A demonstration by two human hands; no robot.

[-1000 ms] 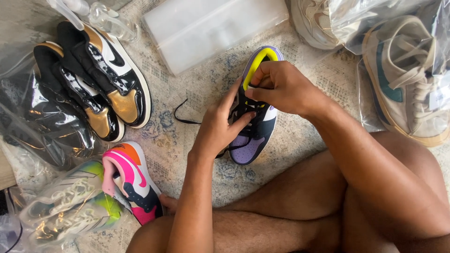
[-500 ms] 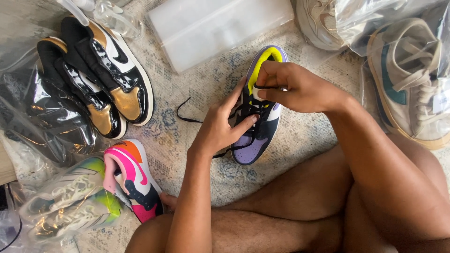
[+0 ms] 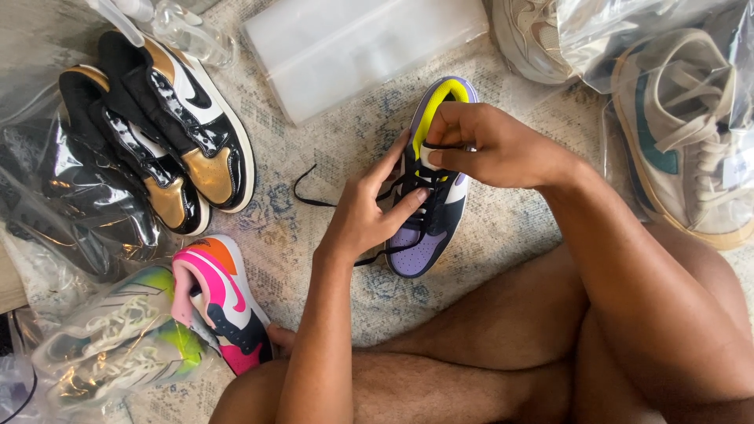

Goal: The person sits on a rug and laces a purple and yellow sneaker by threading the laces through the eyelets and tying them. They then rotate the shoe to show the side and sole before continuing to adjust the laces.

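On patterned rug point(image 3: 314, 157) | hands point(image 3: 369, 216) pinch glossy purple sneaker point(image 3: 428, 251) laces

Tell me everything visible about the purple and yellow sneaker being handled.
The purple and yellow sneaker lies sole-down on the pale patterned rug, toe towards the person. It has a lilac toe, navy panels, a neon yellow collar lining and black laces trailing left. The right hand grips its tongue; the left hand fingers its laces.

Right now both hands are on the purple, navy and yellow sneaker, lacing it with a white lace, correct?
Not quite: the lace is black, not white, as the head view shows. Both the left hand and right hand are on the purple, navy and yellow sneaker.
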